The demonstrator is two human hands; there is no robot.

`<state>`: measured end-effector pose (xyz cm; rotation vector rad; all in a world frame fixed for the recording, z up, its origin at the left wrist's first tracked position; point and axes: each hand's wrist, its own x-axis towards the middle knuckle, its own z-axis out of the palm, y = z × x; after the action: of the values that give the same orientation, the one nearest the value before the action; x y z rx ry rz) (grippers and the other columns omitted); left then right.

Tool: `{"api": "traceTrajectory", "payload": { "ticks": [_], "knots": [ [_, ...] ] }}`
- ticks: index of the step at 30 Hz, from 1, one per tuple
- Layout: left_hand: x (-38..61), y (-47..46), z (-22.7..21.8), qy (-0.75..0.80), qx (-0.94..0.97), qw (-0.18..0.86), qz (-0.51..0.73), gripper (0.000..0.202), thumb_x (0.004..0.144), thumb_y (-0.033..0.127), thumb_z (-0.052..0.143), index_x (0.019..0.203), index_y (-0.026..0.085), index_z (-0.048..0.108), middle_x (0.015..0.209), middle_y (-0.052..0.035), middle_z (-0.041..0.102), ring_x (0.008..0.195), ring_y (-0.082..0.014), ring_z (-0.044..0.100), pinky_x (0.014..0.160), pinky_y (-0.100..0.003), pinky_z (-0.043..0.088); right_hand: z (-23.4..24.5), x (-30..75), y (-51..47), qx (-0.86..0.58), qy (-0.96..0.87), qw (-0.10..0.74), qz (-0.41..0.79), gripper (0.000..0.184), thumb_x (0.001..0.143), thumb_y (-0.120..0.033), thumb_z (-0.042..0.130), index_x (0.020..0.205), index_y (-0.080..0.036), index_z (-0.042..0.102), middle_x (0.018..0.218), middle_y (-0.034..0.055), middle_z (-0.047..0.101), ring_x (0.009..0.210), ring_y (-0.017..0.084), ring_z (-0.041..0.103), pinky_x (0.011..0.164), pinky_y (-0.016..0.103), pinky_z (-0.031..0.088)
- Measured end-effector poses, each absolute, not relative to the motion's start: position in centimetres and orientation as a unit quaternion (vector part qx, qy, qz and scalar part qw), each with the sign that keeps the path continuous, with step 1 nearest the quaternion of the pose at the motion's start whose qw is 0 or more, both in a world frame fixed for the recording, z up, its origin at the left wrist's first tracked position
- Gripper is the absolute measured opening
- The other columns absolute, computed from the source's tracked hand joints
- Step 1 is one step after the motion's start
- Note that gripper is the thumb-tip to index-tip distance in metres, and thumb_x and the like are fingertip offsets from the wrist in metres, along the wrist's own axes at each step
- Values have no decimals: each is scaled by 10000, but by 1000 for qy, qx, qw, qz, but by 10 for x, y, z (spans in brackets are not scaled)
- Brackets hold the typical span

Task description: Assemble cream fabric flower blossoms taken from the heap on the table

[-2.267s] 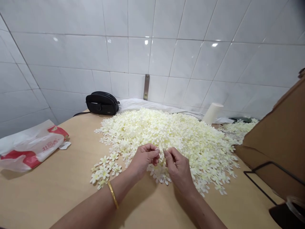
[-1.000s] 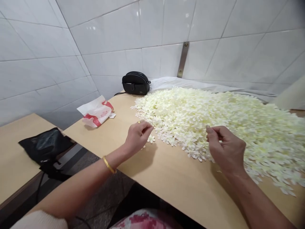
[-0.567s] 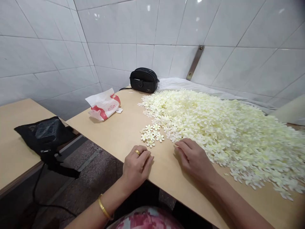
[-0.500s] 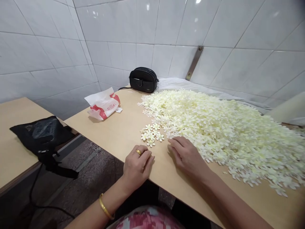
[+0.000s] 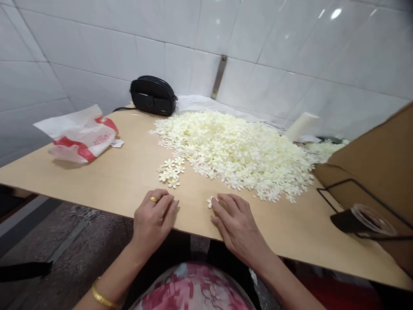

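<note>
My left hand (image 5: 155, 217), with a gold ring, rests at the table's near edge. Its fingers are curled and pressed together with the thumb alongside; whatever they may hold is hidden. To the right, my right hand (image 5: 237, 224) has its fingertips on a single white artificial flower (image 5: 211, 202), which lies on the tabletop. Beyond my left hand sits a small cluster of artificial flowers (image 5: 171, 172), apart from the fingers. A large heap of loose cream-white artificial flowers (image 5: 232, 150) spreads across the back and right, beyond my right hand.
On the wooden table (image 5: 135, 159) stand a crumpled white-and-red paper bag (image 5: 85, 137) at left and a black pouch (image 5: 153, 97) against the tiled wall. At right are a cardboard box (image 5: 380, 159) and a dark cup (image 5: 361, 219) in a black wire holder.
The view has swung right, bringing the cardboard box and cup into sight. My right hand has moved from the heap's edge towards me, and a single flower is now at its fingertips.
</note>
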<state>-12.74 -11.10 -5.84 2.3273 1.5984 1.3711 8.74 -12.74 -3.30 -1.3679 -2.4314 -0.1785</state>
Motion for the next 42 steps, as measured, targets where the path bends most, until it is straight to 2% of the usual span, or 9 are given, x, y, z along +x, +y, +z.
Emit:
{"api": "traceTrajectory", "payload": {
  "ticks": [7,11,16,20,25,31,37,40,42],
  "knots": [
    [-80,-136,-52,383,821,82,415,146,736,96,480,846,151,558,850,-75,577,807,-153,529,729,-287,466,-59,123,-162,-559,-756,339,-12,363,816,-126,370,1171,-179,425,1071,113,486,1005,219,427,827,425,387],
    [-50,-138,-52,301,869,61,387,248,743,76,454,971,127,534,1045,-127,572,998,-192,503,847,-332,449,-57,123,-165,-556,-739,378,37,341,813,-114,368,1139,-174,451,1054,108,503,1005,205,444,834,414,406],
    [-34,-128,-58,289,876,10,385,410,732,47,400,1142,61,421,1103,-183,546,1090,-215,460,876,-355,451,-50,110,-166,-491,-784,379,6,417,787,-107,399,1203,-128,400,1129,137,501,1090,230,424,872,432,407],
    [-31,-124,-65,276,883,-4,380,496,712,45,383,1207,43,352,1106,-191,546,1118,-223,435,882,-368,451,-52,105,-162,-459,-807,370,-36,456,786,-164,419,1231,-75,371,1197,176,464,1147,261,384,881,441,415],
    [-25,-121,-65,255,881,-14,398,449,711,60,383,1155,-2,403,1005,-189,603,1104,-236,450,891,-369,451,-55,110,-156,-444,-822,357,-21,458,808,-213,390,1216,-6,368,1184,216,472,1138,257,404,872,411,437],
    [-22,-115,-63,241,879,-33,410,360,763,128,400,1088,-5,474,867,-164,654,1025,-230,521,894,-366,457,-53,114,-145,-443,-818,364,-53,420,845,-277,319,1161,-27,439,1036,182,592,1030,220,515,801,332,491],
    [-30,-112,-74,233,898,-60,368,321,798,178,370,1014,12,539,916,-193,638,1072,-270,479,834,-383,493,-60,110,-136,-462,-795,383,-90,455,863,-355,249,1045,-45,527,930,170,640,929,228,578,740,320,513],
    [-28,-110,-73,231,898,-63,370,327,799,169,350,1015,1,530,925,-203,633,1081,-280,467,817,-389,500,-61,109,-136,-468,-787,393,-89,475,870,-368,211,1050,-55,520,928,170,639,931,229,574,734,333,514],
    [-24,-110,-70,232,894,-63,380,317,776,140,363,1019,13,522,916,-189,639,1058,-268,489,832,-394,490,-62,110,-138,-466,-789,395,-64,434,867,-332,247,1091,-54,494,973,173,620,971,229,551,761,348,504]
  ]
}}
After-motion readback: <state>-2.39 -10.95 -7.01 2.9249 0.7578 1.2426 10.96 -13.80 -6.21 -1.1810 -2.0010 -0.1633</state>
